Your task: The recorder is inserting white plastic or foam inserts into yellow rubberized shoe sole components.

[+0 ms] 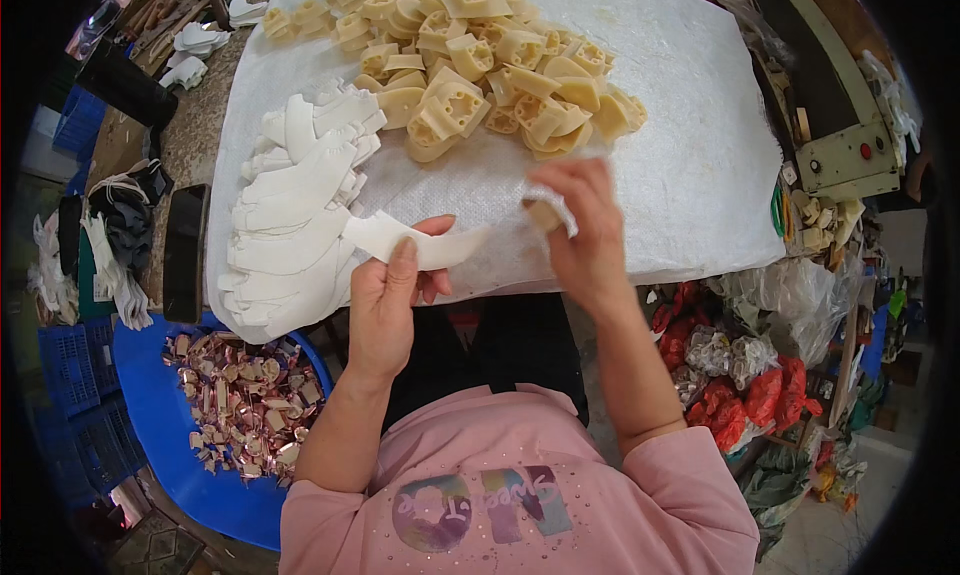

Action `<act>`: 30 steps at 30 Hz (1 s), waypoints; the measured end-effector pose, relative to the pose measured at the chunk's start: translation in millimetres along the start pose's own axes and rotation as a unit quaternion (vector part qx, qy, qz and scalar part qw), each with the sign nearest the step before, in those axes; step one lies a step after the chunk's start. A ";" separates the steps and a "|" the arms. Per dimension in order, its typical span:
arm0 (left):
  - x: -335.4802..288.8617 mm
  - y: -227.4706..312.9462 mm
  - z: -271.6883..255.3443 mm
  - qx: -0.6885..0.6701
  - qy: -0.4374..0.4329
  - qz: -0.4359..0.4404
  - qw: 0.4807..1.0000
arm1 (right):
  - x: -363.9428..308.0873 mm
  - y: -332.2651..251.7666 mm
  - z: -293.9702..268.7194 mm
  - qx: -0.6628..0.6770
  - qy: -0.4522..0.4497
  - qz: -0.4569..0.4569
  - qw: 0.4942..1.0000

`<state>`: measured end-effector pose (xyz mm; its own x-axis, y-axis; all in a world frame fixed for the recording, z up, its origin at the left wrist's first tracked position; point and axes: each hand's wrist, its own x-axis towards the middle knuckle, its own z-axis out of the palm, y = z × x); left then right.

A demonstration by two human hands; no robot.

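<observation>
My left hand (388, 295) pinches a thin, curved white strip (440, 247) between thumb and fingers above the near edge of the covered table. To its right, my raised right hand (585, 225) is smeared by motion. Its fingers curl round a small beige piece with a white edge (545, 215), partly hidden; I cannot make out its kind. Left of my hands lies an overlapping stack of similar white pieces (290, 225). Beyond them spreads a heap of cream-coloured moulded parts with hollow, holed ends (450, 105).
A white woven sheet (700, 125) covers the table. At the left edge lie a dark phone (185, 255) and a black cylinder (125, 83). Below left stands a blue tub (150, 385) of shiny pinkish scraps. Plastic and red bags (765, 390) crowd the lower right, under a machine panel (850, 160).
</observation>
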<state>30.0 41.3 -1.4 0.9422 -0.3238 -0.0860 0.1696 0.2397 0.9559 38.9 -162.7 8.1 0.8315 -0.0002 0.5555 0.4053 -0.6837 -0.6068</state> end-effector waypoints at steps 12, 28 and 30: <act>-0.1 -1.3 5.3 -0.040 0.008 -0.028 0.999 | 32.7 28.2 5.7 -0.201 -0.017 -0.028 0.979; -8.5 -9.8 -2.0 -0.119 0.029 -0.024 0.992 | -2.5 21.0 14.2 0.110 0.109 0.036 0.987; -9.1 -11.7 -1.5 -0.121 0.042 -0.025 0.991 | 4.2 18.2 3.7 0.230 0.179 0.084 0.953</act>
<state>19.9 42.8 -12.2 0.9499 -0.2655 -0.1652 0.2720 0.4406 0.8555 51.1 -172.4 -2.7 0.7493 -0.3869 0.5375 0.4709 -0.2593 -0.8432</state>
